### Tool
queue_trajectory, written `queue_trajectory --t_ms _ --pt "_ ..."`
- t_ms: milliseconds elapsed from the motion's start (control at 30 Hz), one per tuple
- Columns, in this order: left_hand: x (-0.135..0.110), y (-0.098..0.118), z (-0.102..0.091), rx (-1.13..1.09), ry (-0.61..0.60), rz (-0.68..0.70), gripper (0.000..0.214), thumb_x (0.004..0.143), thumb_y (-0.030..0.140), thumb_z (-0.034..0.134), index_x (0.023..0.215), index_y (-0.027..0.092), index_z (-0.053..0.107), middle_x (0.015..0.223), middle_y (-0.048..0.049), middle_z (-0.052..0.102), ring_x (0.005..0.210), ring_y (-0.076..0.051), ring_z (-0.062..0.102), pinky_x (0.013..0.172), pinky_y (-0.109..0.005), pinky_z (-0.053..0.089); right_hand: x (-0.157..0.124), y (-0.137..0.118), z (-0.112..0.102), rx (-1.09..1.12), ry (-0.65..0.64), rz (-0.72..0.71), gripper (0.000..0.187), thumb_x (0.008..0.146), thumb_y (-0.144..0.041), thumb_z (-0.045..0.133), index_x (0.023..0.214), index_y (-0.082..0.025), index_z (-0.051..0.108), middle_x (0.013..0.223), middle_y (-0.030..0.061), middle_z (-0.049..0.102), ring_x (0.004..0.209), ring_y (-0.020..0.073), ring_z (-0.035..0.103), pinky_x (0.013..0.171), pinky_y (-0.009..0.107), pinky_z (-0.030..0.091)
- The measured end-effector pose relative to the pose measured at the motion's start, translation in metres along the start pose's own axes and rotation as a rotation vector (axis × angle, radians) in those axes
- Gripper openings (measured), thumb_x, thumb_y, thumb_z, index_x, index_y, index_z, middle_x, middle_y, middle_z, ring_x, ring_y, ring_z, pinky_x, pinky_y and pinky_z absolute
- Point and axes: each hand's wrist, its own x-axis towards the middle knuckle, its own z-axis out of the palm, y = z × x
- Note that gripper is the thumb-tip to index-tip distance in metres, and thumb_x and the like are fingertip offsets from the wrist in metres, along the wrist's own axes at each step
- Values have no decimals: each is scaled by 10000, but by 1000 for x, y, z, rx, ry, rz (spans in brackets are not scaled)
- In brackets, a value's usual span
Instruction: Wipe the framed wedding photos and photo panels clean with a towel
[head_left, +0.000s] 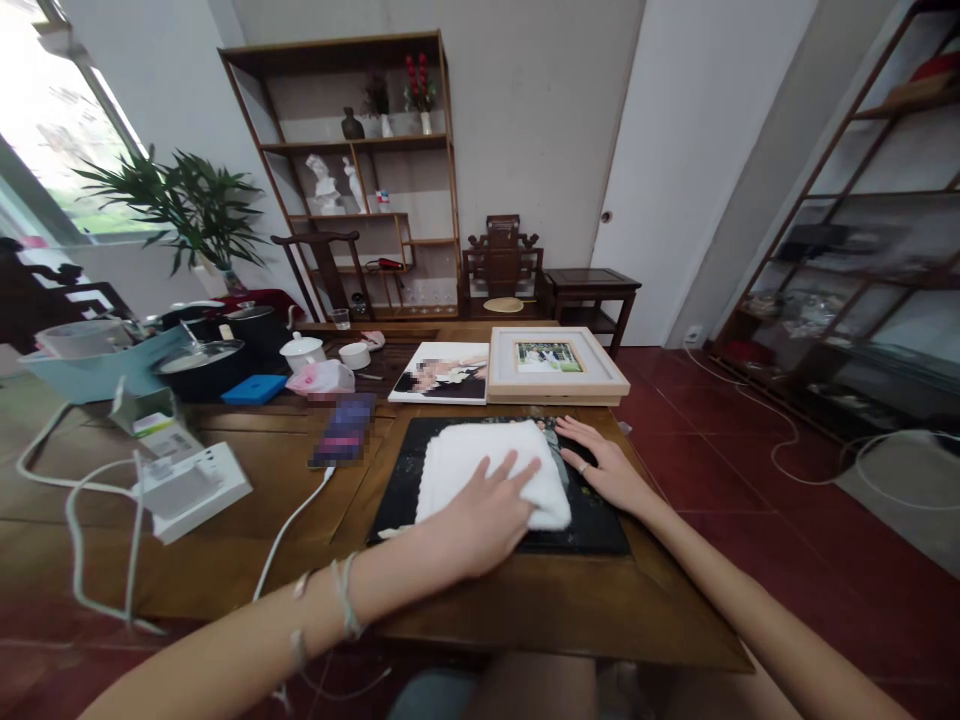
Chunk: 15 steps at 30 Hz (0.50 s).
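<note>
My left hand [480, 510] lies flat with fingers spread on a folded white towel [480, 460]. The towel rests on a dark glossy print [600, 520] lying on the wooden table [525, 600]. My right hand [604, 465] rests open on the dark print just right of the towel, fingers stretched toward the far edge, a ring on one finger. Beyond the print stand a light wooden picture frame [555, 365] with a photo in it and a loose photo print [442, 372] to its left.
A white power strip [191, 485] with cables, a phone [343, 430], a pink bag [321, 378], white cups [301, 350], black pots [202, 365] and a blue box [253, 388] crowd the table's left. Chairs and shelves stand behind; red floor with cables lies to the right.
</note>
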Motion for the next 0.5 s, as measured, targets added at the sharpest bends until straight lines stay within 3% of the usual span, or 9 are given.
queue_trajectory --t_ms 133,267,367,500 --pt "39 -35 10 -46 74 -9 306 891 242 415 1152 219 573 1453 -89 245 1340 -286 178 1020 -513 250 0 0 0 4 -4 -10 348 820 -317 504 1152 -249 584 1286 73 535 1249 235 422 1056 501 300" --pt "57 -40 18 -3 111 -3 302 886 230 423 1144 197 576 1450 -100 252 1331 -289 205 1017 -525 252 1 0 0 2 -11 -27 356 812 -276 495 1157 -266 580 1276 60 544 1251 238 419 1049 509 307" --pt "45 -20 16 61 82 -5 264 835 183 487 1055 159 630 1439 -135 262 1310 -331 243 986 -545 290 1 0 -1 0 -16 -16 358 811 -275 494 1157 -250 582 1281 71 539 1256 236 414 1055 497 306" --pt "2 30 14 86 71 15 219 820 202 519 959 163 682 1412 -159 309 1265 -395 304 910 -581 347 0 -2 -2 -8 -20 1 350 825 -311 497 1159 -248 578 1290 69 531 1261 234 407 1062 499 296"
